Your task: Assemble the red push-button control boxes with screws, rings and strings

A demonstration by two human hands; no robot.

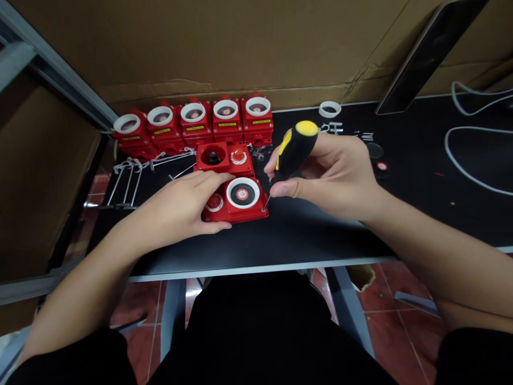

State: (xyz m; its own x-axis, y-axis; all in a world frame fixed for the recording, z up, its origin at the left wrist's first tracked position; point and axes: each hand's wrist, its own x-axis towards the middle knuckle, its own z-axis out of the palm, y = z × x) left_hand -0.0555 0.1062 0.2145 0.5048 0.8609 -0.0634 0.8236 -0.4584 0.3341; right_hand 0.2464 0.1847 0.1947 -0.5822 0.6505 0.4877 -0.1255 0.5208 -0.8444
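My left hand (pixel 192 200) grips the left side of a red alarm housing (pixel 244 215) lying on the black table, fingers over its back edge and thumb along the front. On that housing are a white ring around a black disc (pixel 242 193) and a red round lens (pixel 214 202). My right hand (pixel 320 174) is closed around a yellow and black screwdriver (pixel 295 149), held tilted. Its tip meets the screw at the housing's front right corner. Directly behind stands another red housing (pixel 212 156), its round opening uncovered, with an orange-red lens (pixel 239 155) beside it.
Several red units with white rings (pixel 194 113) stand in a row along the cardboard wall (pixel 224 48). Metal brackets (pixel 130 184) lie at left, small screws (pixel 258 153) behind the housing. A loose white ring (pixel 330 109), a dark slab (pixel 428 59) and a white cable (pixel 451 155) are at right.
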